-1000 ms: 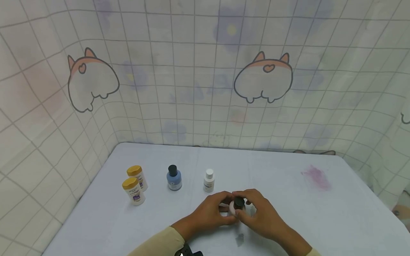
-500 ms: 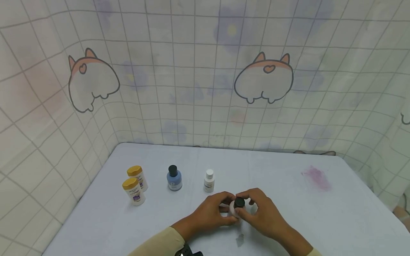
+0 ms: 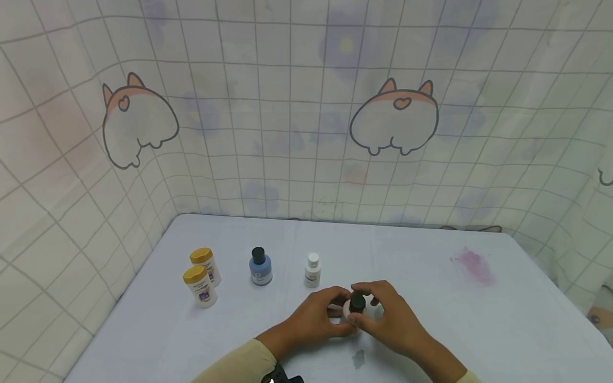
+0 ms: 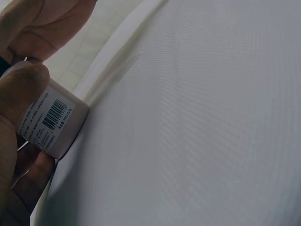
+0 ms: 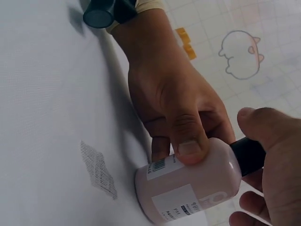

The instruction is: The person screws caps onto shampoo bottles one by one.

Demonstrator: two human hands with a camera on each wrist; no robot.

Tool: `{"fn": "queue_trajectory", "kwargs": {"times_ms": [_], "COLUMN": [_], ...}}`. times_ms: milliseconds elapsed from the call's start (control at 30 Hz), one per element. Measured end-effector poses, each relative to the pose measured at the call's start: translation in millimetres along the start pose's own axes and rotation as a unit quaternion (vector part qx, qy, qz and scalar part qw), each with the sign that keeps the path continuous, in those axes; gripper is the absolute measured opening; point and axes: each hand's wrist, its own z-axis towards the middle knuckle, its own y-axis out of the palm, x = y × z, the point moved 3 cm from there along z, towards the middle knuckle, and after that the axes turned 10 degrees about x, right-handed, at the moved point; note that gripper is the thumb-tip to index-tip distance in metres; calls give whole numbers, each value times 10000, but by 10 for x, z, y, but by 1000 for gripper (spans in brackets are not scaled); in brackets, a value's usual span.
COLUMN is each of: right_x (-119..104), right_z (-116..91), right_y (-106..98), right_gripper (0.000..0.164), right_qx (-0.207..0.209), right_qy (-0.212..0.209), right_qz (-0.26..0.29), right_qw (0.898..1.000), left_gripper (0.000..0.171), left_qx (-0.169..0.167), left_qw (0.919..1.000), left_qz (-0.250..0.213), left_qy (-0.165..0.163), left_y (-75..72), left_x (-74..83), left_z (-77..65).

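Observation:
My left hand (image 3: 313, 318) curls round a pale pink bottle (image 5: 218, 162), its thumb lying along the bottle's side in the right wrist view. The bottle stands upright on the white table, and a printed label with a barcode (image 4: 55, 113) shows in the left wrist view. Over its top, my right hand (image 3: 392, 322) holds the black cap (image 3: 357, 302) between thumb and index finger. The cap sits on the bottle's neck. Behind the hands stands a small white bottle (image 3: 312, 274) with a white cap.
A blue bottle (image 3: 261, 270) with a black cap stands left of the white one. Farther left are two white bottles with yellow caps, a front one (image 3: 202, 292) and a rear one (image 3: 213, 272). A pink stain (image 3: 474, 266) marks the table's right side.
My right thumb and index finger have shifted slightly round the black cap. The left hand and the pink bottle keep their place.

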Motion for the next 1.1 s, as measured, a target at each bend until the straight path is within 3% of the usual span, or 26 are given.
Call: {"fn": "queue_trajectory", "kwargs": {"times_ms": [167, 267, 567, 900, 1100], "right_x": [-30, -33, -21, -8, -20], "right_z": [11, 18, 16, 5, -1], "right_y": [-24, -26, -4, 5, 4], "right_gripper": [46, 41, 35, 32, 32], "right_qx": [-118, -258, -145, 126, 212], "right_qy": [-809, -982, -925, -247, -63], "right_qz": [203, 292, 257, -45, -177], "right_qw": [9964, 9944, 9953, 9996, 9996], "left_gripper": [54, 56, 57, 57, 55], "left_qx": [30, 43, 5, 48, 116], "left_qw": [10000, 10000, 10000, 10000, 9999], "left_qz": [-53, -35, 30, -30, 41], "left_qy": [3, 51, -16, -16, 80], "left_y": [-1, -1, -5, -1, 8], "left_x": [-6, -6, 8, -10, -17], "left_z": [-2, 0, 5, -13, -16]}}
